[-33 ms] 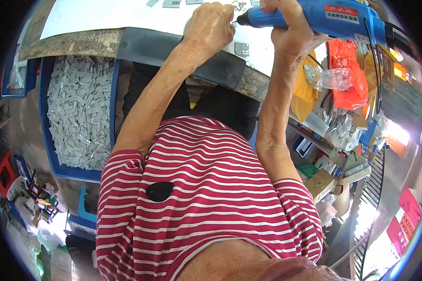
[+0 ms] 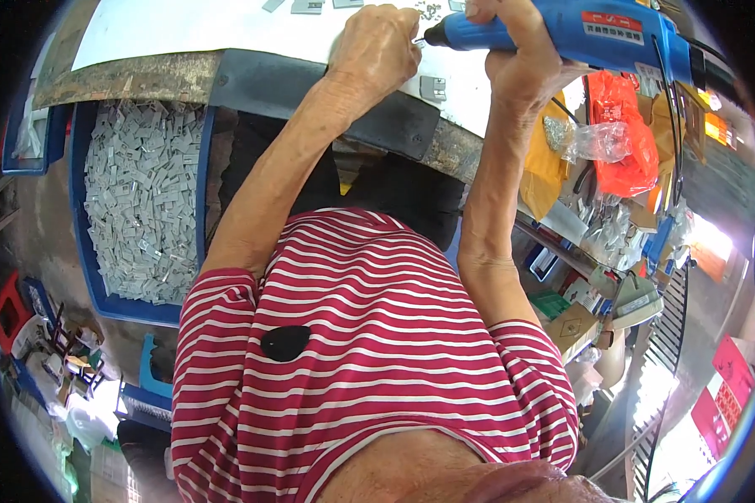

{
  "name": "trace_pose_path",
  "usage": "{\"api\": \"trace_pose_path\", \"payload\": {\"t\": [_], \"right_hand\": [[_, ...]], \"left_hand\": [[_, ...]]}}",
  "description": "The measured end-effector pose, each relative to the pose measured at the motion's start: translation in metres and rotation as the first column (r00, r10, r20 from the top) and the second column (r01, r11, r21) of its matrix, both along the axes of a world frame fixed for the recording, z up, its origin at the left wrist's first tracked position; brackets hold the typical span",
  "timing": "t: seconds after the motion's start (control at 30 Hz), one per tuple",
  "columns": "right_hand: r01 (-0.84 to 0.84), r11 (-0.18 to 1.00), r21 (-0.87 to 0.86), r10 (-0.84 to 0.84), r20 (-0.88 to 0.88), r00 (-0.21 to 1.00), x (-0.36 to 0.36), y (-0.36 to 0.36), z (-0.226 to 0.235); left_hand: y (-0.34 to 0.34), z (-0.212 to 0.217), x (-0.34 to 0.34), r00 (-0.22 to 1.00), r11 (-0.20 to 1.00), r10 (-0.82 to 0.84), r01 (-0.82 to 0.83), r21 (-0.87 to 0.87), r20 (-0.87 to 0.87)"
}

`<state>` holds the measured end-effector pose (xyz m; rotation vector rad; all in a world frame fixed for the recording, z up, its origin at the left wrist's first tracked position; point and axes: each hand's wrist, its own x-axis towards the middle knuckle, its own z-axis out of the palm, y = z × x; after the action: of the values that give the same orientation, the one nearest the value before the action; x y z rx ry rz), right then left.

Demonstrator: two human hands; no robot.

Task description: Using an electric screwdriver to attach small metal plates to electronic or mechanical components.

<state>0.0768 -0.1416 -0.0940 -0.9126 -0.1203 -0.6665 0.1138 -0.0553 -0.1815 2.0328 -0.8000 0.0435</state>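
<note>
My right hand (image 2: 512,50) is wrapped around a blue electric screwdriver (image 2: 596,32), which lies level over the white tabletop (image 2: 226,25). Its dark tip points left and meets the fingers of my left hand (image 2: 377,46). That hand rests on the table with its fingers curled; whatever is under them is hidden. A few small metal pieces (image 2: 432,10) lie just beyond the tip. One grey plate (image 2: 432,86) sits near the table's edge.
Below the table on the left, a blue bin (image 2: 80,210) holds several grey metal plates (image 2: 143,193). To the right are an orange bag (image 2: 621,142), a clear bag (image 2: 591,138), a yellow bag (image 2: 545,168) and cardboard boxes (image 2: 579,323). A red stool (image 2: 8,310) stands far left.
</note>
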Motion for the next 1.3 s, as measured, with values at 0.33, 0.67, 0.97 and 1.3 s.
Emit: {"api": "trace_pose_path", "payload": {"t": [0.33, 0.67, 0.97, 1.3], "right_hand": [[0.12, 0.948, -0.294, -0.141, -0.05, 0.989, 0.002, 0.002, -0.003], [0.031, 0.953, -0.302, -0.044, -0.036, 0.998, 0.0, -0.008, -0.001], [-0.033, 0.803, -0.596, 0.022, -0.025, 0.999, -0.008, -0.02, 0.005], [0.012, 0.893, -0.45, -0.044, -0.062, 0.997, -0.008, -0.02, -0.004]], "left_hand": [[0.002, 0.007, -0.001, 1.0, 1.0, 0.013, -0.013, 0.01, 0.001], [0.004, 0.007, -0.002, 1.0, 1.0, 0.004, -0.004, -0.016, -0.012], [0.006, -0.008, -0.001, 0.995, 0.989, -0.066, 0.055, 0.135, 0.078], [0.005, -0.01, -0.002, 0.992, 0.996, -0.013, 0.002, 0.085, 0.129]]}}
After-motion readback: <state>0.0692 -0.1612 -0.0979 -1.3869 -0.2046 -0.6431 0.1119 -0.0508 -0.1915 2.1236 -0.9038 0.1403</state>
